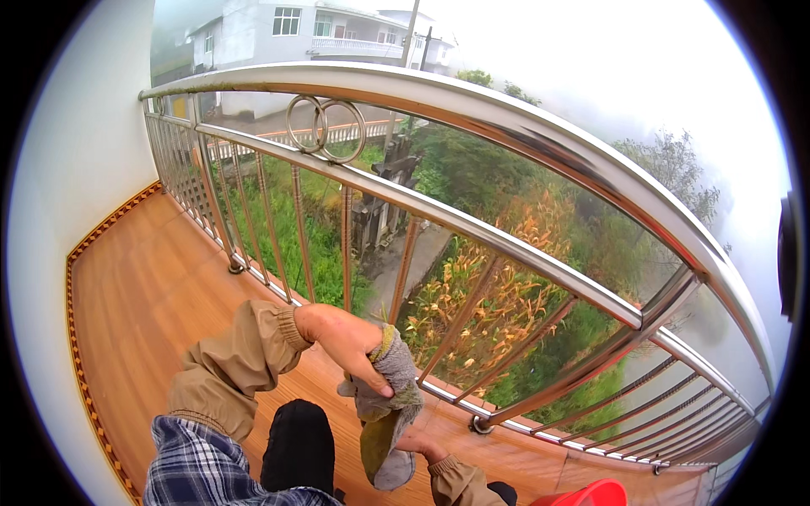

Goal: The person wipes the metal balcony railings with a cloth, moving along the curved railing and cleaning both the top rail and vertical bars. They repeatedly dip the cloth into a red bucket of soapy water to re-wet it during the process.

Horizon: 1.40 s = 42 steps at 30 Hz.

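In front of my legs, my left hand [348,341] is closed around a bunched grey cloth item [402,379] with a yellow edge and an olive patch. It may be a work glove or a rag; the folds do not settle it. My left thumb presses on its near side. From the lower right, my right hand [417,441] grips the lower part, its fingers mostly hidden behind the fabric. The item is held above the wood-patterned floor [145,272], close to the railing. Tan elastic-cuffed sleeves [247,354] cover both forearms.
A stainless steel railing [411,193] with upright bars curves across the front and right. A white wall [95,145] stands at left. The rim of a red plastic container [588,493] shows at bottom right. Beyond the bars are plants [506,303], a path [405,272] and a house [266,38].
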{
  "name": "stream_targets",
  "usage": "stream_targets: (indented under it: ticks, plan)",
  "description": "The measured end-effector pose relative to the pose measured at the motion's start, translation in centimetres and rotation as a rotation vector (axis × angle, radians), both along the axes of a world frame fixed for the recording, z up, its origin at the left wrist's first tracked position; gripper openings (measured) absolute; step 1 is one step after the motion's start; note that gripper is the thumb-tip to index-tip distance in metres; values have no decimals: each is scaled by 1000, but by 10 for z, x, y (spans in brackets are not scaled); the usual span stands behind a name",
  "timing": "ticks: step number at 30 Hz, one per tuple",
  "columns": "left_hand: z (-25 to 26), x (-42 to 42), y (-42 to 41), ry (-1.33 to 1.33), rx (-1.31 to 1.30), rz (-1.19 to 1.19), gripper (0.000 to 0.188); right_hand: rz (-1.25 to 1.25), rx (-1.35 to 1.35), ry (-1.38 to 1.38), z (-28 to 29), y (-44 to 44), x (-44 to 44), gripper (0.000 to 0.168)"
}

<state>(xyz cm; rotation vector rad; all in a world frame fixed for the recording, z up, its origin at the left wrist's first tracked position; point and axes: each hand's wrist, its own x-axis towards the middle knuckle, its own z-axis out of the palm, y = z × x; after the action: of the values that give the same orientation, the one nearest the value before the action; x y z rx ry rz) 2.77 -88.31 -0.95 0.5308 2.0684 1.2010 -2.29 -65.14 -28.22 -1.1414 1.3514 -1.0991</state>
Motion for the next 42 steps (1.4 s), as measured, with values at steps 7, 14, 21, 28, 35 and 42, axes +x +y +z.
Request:
stream_targets:
  ticks: [7,14,21,28,35,42]
  plan:
    - [57,22,-32,237,-364,-21,32,-400,-75,-86,-23,-16,-21,35]
    - [74,14,-93,1163,-705,665,22,-1286,-1055,-76,174,50,-62,24]
    - [79,-46,-126,1765,-790,720,48,-1095,-388,1906,276,-9,-110,39]
    - [64,-43,-135,1700,-916,552,45,-607,-464,2183,291,-140,-123,45]
    - [59,-35,-134,1621,-899,635,46,-368,-510,2289,310,-125,-133,52]
    - [70,-48,-64,1766,-791,526,50,-671,-442,2168,308,6,-166,47]
